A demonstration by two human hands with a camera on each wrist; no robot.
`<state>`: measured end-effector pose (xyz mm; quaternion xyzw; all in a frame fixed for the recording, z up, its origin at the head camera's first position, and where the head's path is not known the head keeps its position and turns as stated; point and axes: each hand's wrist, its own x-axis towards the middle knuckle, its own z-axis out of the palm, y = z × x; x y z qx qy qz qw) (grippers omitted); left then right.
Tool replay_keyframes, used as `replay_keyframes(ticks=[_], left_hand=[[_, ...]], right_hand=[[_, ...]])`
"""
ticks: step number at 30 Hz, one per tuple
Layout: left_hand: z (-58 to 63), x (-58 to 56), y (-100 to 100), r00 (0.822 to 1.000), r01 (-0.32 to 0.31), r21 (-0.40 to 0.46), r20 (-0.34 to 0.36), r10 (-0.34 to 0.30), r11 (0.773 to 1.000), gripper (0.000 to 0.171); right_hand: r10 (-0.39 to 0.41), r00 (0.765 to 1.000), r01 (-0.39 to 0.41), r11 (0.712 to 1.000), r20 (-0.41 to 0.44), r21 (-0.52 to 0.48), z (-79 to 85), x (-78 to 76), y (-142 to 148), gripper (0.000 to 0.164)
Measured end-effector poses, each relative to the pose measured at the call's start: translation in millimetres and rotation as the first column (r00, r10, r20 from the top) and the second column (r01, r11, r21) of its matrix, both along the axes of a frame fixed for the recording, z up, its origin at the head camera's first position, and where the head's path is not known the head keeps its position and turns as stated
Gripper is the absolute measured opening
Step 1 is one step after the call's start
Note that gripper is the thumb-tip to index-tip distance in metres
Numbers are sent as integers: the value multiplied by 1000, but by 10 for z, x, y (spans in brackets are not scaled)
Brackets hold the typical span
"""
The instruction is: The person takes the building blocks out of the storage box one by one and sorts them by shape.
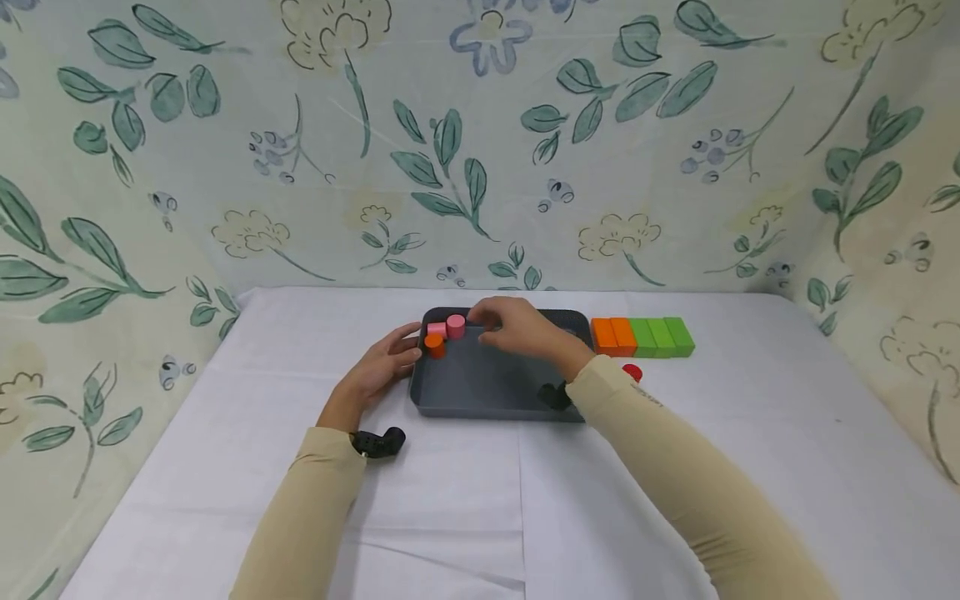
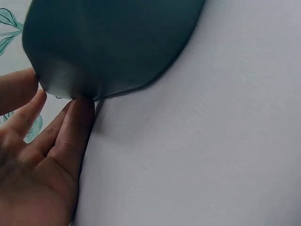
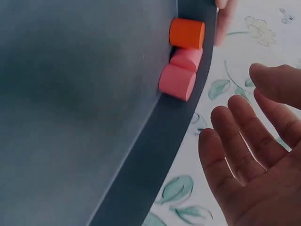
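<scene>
A dark grey tray [image 1: 480,387] lies on the white-covered table. In its far left corner sit two pink cylinders [image 1: 456,326] and an orange cylinder [image 1: 435,346], close together; the right wrist view shows the same orange cylinder [image 3: 187,33] beside the pink ones [image 3: 177,82]. My left hand [image 1: 382,367] is at the tray's left side, its fingertips touching the tray wall [image 2: 70,84] in the left wrist view. Above the tray, right of the cylinders, hovers my right hand [image 1: 521,327]. Its fingers [image 3: 237,146] are loosely bent, with nothing between them.
Right of the tray stands a row of orange blocks [image 1: 613,337] and green blocks [image 1: 662,337]. A red piece [image 1: 632,372] lies in front of them, partly covered by my right sleeve [image 1: 660,442]. A floral cloth [image 1: 465,167] hangs behind the table.
</scene>
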<state>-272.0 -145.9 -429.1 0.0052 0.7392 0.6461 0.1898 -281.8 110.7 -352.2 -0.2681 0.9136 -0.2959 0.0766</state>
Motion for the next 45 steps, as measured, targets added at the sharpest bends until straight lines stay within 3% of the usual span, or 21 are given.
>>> replay_keyframes(ticks=[5, 11, 17, 21, 25, 28, 34, 37, 45], left_hand=[[2, 11, -6, 1000, 2, 6, -10, -2, 1000, 60], [-6, 29, 27, 998, 12, 14, -54, -12, 1000, 58], [51, 88, 99, 989, -29, -140, -146, 9, 990, 54], [57, 110, 129, 977, -51, -283, -213, -11, 958, 52], [59, 126, 180, 959, -67, -420, -278, -58, 905, 52], [56, 142, 220, 947, -86, -477, -312, -77, 875, 52], [62, 175, 246, 925, -86, -523, -358, -127, 848, 53], [85, 175, 244, 919, -78, -550, -364, -154, 832, 54], [126, 165, 276, 932, -63, -597, -323, -167, 800, 55]], right_hand=[[29, 999, -29, 999, 35, 14, -83, -96, -302, 36], [-13, 997, 13, 1000, 80, -2, -205, -125, -528, 37], [-23, 996, 21, 999, 89, 31, -242, -128, -626, 42], [-18, 994, 7, 995, 110, 102, -241, -160, -675, 47], [-18, 994, 0, 985, 105, 173, -256, -204, -727, 47], [-4, 995, -14, 982, 95, 188, -264, -224, -774, 40], [35, 997, -49, 974, 69, 221, -219, -244, -763, 33], [36, 997, -49, 979, 70, 198, -124, -250, -643, 32], [-28, 999, 26, 996, 28, 85, 234, -161, 40, 33]])
